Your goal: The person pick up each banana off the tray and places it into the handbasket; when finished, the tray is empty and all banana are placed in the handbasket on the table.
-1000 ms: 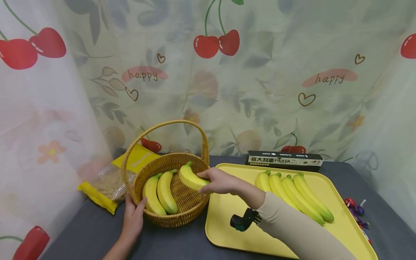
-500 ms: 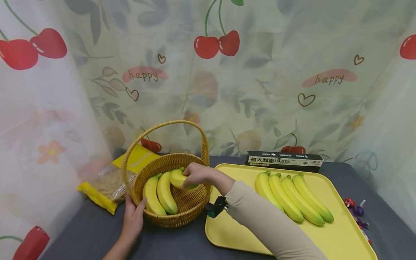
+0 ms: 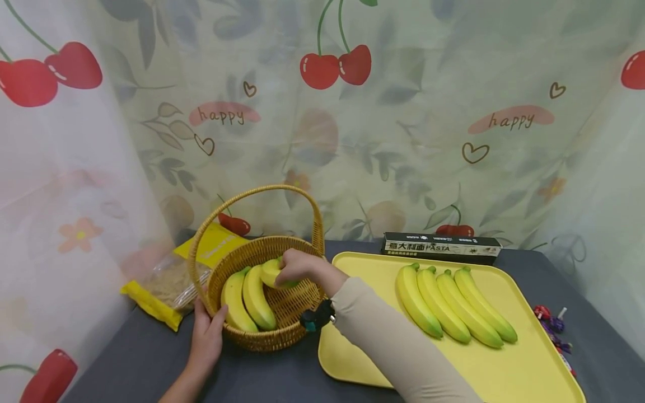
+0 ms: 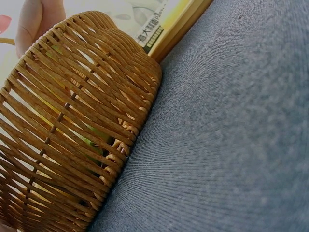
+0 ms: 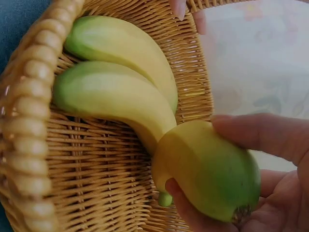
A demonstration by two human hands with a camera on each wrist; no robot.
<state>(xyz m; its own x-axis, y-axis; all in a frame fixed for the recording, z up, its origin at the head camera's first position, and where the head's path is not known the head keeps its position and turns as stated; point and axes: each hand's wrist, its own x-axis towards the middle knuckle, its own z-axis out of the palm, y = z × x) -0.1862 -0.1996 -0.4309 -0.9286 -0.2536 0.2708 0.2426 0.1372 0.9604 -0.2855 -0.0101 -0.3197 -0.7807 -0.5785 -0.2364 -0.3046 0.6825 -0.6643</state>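
A wicker basket (image 3: 272, 340) with a tall arched handle stands left of centre. Two bananas (image 3: 237, 302) lie side by side in its left part, their green tips toward the front. My right hand (image 3: 304, 268) reaches in over the basket's right side and pinches a third banana (image 5: 207, 169) between thumb and fingers; in the head view the hand covers much of it. That banana overlaps the upper end of its neighbour in the right wrist view. My left hand (image 3: 206, 333) grips the basket's left rim, thumb over the edge.
A yellow tray (image 3: 353, 358) at the right carries several bananas (image 3: 443, 308) in a row. Behind it lies a black pasta box (image 3: 440, 248). A yellow food bag (image 3: 171, 280) is left of the basket, and wrapped lollipops (image 3: 554, 327) lie beyond the tray's right edge.
My right hand has moved left and down into the basket with its banana, bringing it up against the two others. The left hand stays on the rim.
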